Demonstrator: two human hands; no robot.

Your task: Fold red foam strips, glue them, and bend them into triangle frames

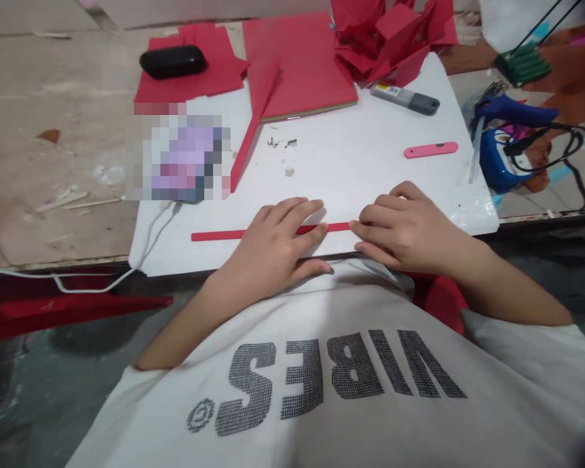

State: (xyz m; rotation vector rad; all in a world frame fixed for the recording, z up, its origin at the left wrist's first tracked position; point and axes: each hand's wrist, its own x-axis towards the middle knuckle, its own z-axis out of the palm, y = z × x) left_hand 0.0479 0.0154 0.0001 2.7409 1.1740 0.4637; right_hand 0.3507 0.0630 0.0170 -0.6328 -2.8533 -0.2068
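A narrow red paper strip (217, 236) lies lengthwise near the front edge of the white board (361, 162). Across its middle rests my left hand (280, 240), fingers bent over it and the index fingertip pressing on the strip, thumb nearer my body. My right hand (400, 227) is closed at the strip's right end, with fingertips and thumb around it; that end is hidden beneath the fingers. Behind my left hand, a folded red paper piece (253, 133) leans onto a stack of red sheets (299, 65).
A pink cutter (431, 150) and a grey cutter (404, 99) lie on the right. Crumpled red paper (394, 32), a black case (172, 62) and a phone (185, 159) on a white cable surround the work area. A blue glue gun (517, 112) sits far right.
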